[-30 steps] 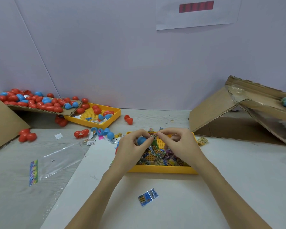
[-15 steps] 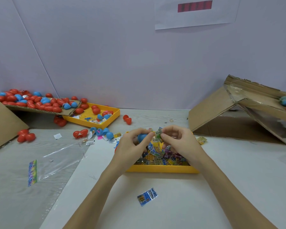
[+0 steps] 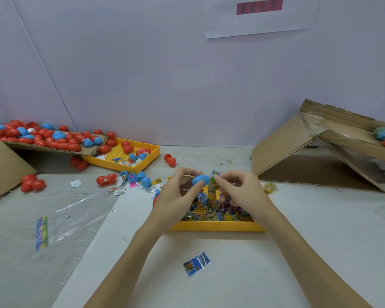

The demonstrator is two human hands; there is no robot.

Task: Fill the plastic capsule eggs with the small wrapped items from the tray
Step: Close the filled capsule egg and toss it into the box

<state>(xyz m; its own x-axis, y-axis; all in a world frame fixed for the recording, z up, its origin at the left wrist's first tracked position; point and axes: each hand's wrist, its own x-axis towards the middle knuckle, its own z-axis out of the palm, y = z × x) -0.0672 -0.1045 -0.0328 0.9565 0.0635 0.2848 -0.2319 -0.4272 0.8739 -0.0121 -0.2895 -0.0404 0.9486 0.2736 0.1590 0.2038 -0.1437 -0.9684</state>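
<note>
The left hand (image 3: 176, 196) holds a blue capsule egg (image 3: 200, 180) between thumb and fingertips, above the far part of the yellow tray (image 3: 216, 226). The egg is smooth, glossy plastic, of a light blue colour, and it lies on its side with the rounded end toward the left. Its right end meets a small wrapped item (image 3: 213, 179) with green and yellow print, which the right hand (image 3: 242, 192) pinches with curled fingers. The item touches the egg's right end; whether it is already partly inside cannot be told.

The tray stands on a white sheet on the desk (image 3: 320, 230), directly under both hands. It has a studded floor and it is filled with many small wrapped items (image 3: 213, 210) in blue, yellow, green and purple wrappers, lying in disorder.

One blue wrapped packet (image 3: 197, 263) lies alone on the white sheet, nearer to the person than the tray. To the left, a second yellow tray (image 3: 151, 155) holds some red and blue egg halves, and a cardboard flap (image 3: 53, 147) behind it carries a heap of red and blue eggs (image 3: 42, 136). A clear plastic bag (image 3: 76, 216) with a coloured strip lies flat at the left. At the right stands a tilted cardboard box (image 3: 309, 156), with a few eggs on its upper flap.
</note>
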